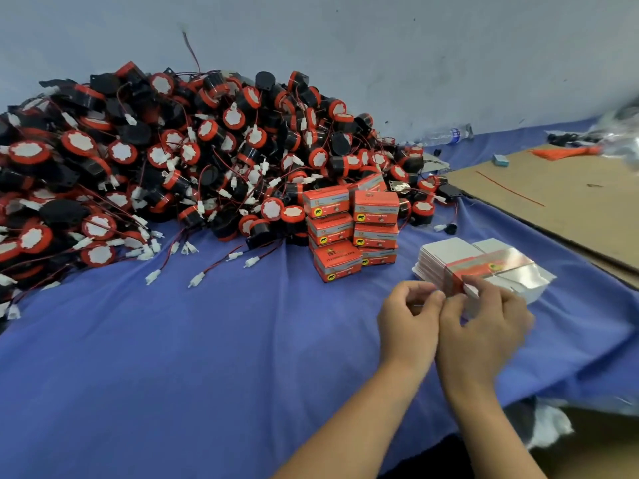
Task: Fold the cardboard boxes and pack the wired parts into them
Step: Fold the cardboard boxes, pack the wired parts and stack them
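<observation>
A big heap of wired parts (193, 157), black and red round units with red wires and white plugs, covers the left and middle of the blue cloth (173, 340). Several folded orange boxes (349, 229) are stacked at the heap's right edge. A stack of flat unfolded boxes (480, 267) lies to their right. My right hand (484, 326) pinches the near edge of the top flat box, lifting it. My left hand (409, 319) sits right beside it, fingers curled, fingertips meeting the same edge.
A large brown cardboard sheet (560, 198) lies at the right, with a thin red wire and a small blue item on it. A plastic water bottle (446, 134) rests by the wall. Clear bags and clutter fill the far right corner.
</observation>
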Motion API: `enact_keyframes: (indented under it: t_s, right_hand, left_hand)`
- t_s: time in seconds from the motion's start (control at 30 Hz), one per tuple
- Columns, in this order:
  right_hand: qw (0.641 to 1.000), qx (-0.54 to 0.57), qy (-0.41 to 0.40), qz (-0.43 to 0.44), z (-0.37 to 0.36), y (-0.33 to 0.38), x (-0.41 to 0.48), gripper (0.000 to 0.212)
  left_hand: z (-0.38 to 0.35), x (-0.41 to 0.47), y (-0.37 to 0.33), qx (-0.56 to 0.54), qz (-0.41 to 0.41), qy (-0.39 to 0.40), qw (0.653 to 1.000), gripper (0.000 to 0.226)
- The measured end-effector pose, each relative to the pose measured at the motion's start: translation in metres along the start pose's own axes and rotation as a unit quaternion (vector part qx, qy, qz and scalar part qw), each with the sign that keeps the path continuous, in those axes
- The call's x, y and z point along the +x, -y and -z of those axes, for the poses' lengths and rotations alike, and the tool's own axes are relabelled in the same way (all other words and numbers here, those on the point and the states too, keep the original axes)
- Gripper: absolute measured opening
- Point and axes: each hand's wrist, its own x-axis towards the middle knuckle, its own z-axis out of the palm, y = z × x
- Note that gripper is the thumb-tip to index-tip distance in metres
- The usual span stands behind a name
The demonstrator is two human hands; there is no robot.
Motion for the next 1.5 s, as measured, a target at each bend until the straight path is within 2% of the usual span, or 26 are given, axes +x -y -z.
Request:
enact_keyframes:
  t_s: [0.13, 0.27, 0.4, 0.5, 0.6, 0.8, 0.93, 1.07, 1.23, 1.33, 1.43, 1.5]
  right_hand:
    - [0.992, -0.069, 0.062, -0.080, -0.006, -0.025, 0.003, 0.040]
    - [0.991, -0.069, 0.084, -0.079, -0.010, -0.038, 0.003, 0.046]
    - [0.992, -0.061, 0.074, -0.080, -0.011, -0.041, 0.001, 0.043]
    - [0.995, -0.050, 0.051, -0.070, -0.012, -0.041, 0.002, 0.042]
    - [0.995, -0.055, 0.051, -0.067, -0.011, -0.042, 0.001, 0.056]
    - [0.994, -0.048, 0.056, -0.078, -0.012, -0.042, 0.000, 0.067]
    - [0.994, -0.038, 0.048, -0.093, -0.011, -0.042, 0.000, 0.071]
    - [0.994, -0.027, 0.041, -0.100, -0.010, -0.038, 0.000, 0.074]
    - [0.996, 0.043, -0.032, -0.077, 0.004, -0.026, 0.003, 0.075]
    - [0.987, 0.132, -0.080, -0.046, 0.023, -0.024, 0.015, 0.075]
    - [0.958, 0.274, -0.031, -0.080, 0.040, -0.009, 0.026, 0.062]
    - [0.953, 0.293, 0.046, -0.068, 0.046, 0.004, 0.023, 0.051]
  left_hand:
    - [-0.036, 0.018, 0.003, 0.012, 0.063, 0.013, 0.998, 0.013]
    - [-0.057, 0.038, 0.004, 0.038, 0.101, -0.015, 0.994, 0.027]
    - [-0.064, 0.047, 0.009, 0.051, 0.121, -0.015, 0.991, 0.025]
    - [-0.064, 0.046, 0.011, 0.070, 0.120, -0.014, 0.990, 0.021]
    - [-0.061, 0.044, 0.012, 0.072, 0.105, -0.016, 0.992, 0.012]
    - [-0.052, 0.039, 0.010, 0.014, 0.097, -0.031, 0.995, 0.011]
    - [-0.044, 0.036, 0.002, -0.071, 0.111, -0.009, 0.991, 0.013]
    - [-0.033, 0.033, -0.008, -0.057, 0.097, 0.025, 0.993, 0.013]
    - [-0.024, 0.027, -0.027, -0.087, 0.092, 0.064, 0.990, 0.009]
    - [-0.010, 0.025, -0.038, -0.080, 0.067, 0.067, 0.992, 0.013]
    - [0.017, 0.013, -0.049, -0.094, 0.022, 0.059, 0.994, 0.020]
    - [0.042, 0.000, -0.055, -0.106, -0.017, 0.049, 0.993, 0.025]
